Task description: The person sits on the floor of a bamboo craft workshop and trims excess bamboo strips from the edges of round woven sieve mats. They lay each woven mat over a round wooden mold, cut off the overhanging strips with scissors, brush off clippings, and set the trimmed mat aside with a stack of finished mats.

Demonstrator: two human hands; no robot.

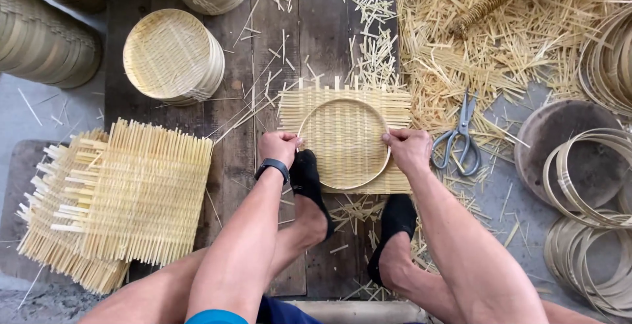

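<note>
no packages, labels, signs or screens in view

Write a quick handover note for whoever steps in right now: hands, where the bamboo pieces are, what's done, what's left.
Left hand and right hand grip opposite sides of the round hoop, pressed onto a square woven mat on the plank floor; both feet pin the mat's near edge.
Done: stack of finished trays upper left.
Left: mat corners look untrimmed; scissors lie just right; pile of square mats on the left; spare hoops on the right.
</note>
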